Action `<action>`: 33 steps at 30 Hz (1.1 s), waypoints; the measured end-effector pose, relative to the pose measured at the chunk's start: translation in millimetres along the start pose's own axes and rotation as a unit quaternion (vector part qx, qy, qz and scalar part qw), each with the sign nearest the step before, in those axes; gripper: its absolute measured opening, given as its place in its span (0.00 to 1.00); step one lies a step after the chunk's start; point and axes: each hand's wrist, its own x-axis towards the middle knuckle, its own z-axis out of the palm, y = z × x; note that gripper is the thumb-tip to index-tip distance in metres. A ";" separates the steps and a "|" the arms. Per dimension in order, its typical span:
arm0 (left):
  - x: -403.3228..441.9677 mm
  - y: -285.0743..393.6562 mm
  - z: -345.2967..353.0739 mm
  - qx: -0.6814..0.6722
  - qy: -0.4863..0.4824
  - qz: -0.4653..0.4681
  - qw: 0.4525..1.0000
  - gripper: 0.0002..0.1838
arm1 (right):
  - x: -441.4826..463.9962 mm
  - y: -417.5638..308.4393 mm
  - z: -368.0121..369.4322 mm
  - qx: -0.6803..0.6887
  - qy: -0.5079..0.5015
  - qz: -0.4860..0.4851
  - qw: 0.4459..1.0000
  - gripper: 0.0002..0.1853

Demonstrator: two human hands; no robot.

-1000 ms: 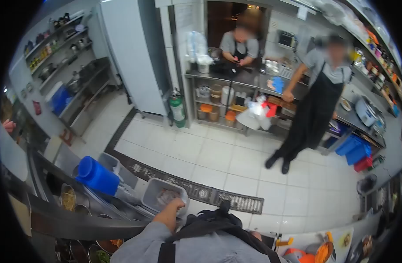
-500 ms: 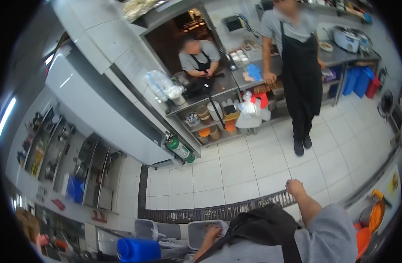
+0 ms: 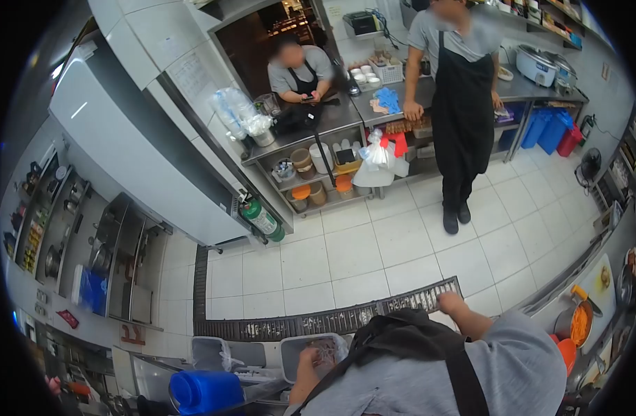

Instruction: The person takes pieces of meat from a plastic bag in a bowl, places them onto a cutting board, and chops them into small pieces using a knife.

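Green cylinder (image 3: 251,206) (label (image 3: 266,223) unreadable); left hand (image 3: 308,358) at grey bin (image 3: 288,352), grip unclear; right hand (image 3: 451,303) curled narrow.

Wearer is dressed in a grey top (image 3: 422,381), the cloth softly mottled and creased across the chest, its right sleeve (image 3: 522,347) short, loose and wide, leaving the forearm uncovered. Over the top sits a black apron (image 3: 394,340), plain, matte and dark throughout, its fabric bunched into thick, uneven folds, with a broad, flat black strap (image 3: 470,378) running across the grey on the right side and a narrower dark band (image 3: 319,394) at the left edge. Left hand (image 3: 308,358) and right hand (image 3: 452,303) both bare, rounded in outline, finer detail too small to tell.
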 end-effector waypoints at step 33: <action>-19.0 -11.3 19.3 0.023 -0.060 -0.018 0.998 0.17 | -61.4 16.8 -13.6 0.071 0.032 0.077 0.994 0.13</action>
